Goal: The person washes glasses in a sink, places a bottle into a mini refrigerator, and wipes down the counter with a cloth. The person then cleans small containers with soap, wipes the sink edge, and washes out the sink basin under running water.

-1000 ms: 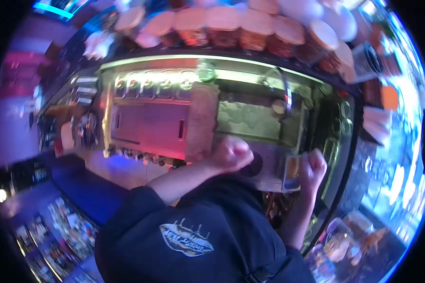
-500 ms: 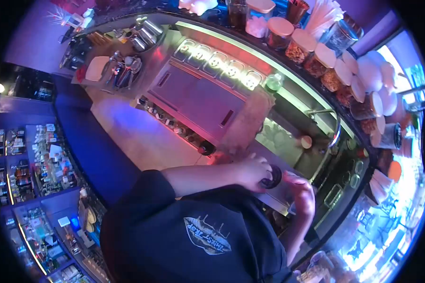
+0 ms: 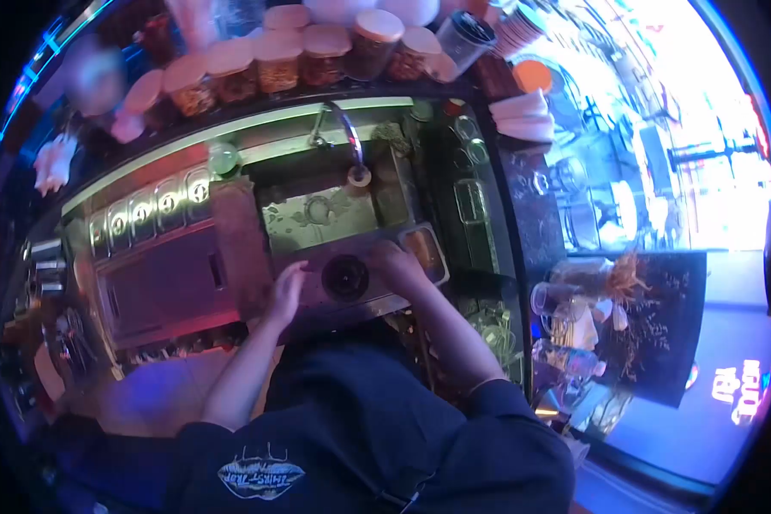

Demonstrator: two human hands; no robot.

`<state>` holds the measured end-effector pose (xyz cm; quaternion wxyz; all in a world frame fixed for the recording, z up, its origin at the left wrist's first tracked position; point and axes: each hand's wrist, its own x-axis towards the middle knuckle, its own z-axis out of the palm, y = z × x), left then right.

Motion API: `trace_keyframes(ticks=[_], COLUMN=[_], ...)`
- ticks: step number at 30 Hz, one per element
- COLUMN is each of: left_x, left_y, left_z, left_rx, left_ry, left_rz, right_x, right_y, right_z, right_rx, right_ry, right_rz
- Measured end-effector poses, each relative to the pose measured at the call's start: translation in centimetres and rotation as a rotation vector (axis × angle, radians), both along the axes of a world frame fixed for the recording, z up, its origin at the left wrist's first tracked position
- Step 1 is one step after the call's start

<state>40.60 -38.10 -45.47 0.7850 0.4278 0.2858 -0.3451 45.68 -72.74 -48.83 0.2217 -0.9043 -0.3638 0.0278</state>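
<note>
Fingers on the left hand [image 3: 288,291] look open; the right hand [image 3: 392,265] I can't tell. The round black thing [image 3: 345,277] sits between, probably for easy reach.

Loose black short-sleeved top with white lips-shaped print and lettering.

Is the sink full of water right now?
The sink is not full: its floor shows, with a round shape on it. Whether shallow water lies there, I cannot tell.
</note>
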Motion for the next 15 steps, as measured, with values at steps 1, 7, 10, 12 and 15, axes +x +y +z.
trace_keyframes(ticks=[1, 7, 10, 12, 15], left_x=[-0.2, -0.2, 0.6, 1.2, 1.8], left_y=[-0.5, -2.0, -3.1, -3.8, -4.6], left_z=[0.1, 0.8, 1.6, 1.4, 1.1], left_rx=[0.363, 0.159, 0.221, 0.241, 0.275], left_ry=[-0.569, -0.381, -0.429, -0.418, -0.403], left_rz=[-0.153, -0.145, -0.248, -0.242, -0.228], right_x=[0.5, 12.9, 19.0, 21.5, 25.2], right_y=[0.9, -11.5, -15.8, -17.4, -18.8], right_z=[5.4, 3.4, 1.1, 0.1, 0.4], right_rx=[0.137, 0.419, 0.354, 0.334, 0.000], right_ry=[0.356, 0.200, -0.273, -0.065, 0.281], right_rz=[-0.371, -1.020, -1.292, -1.441, -1.574])
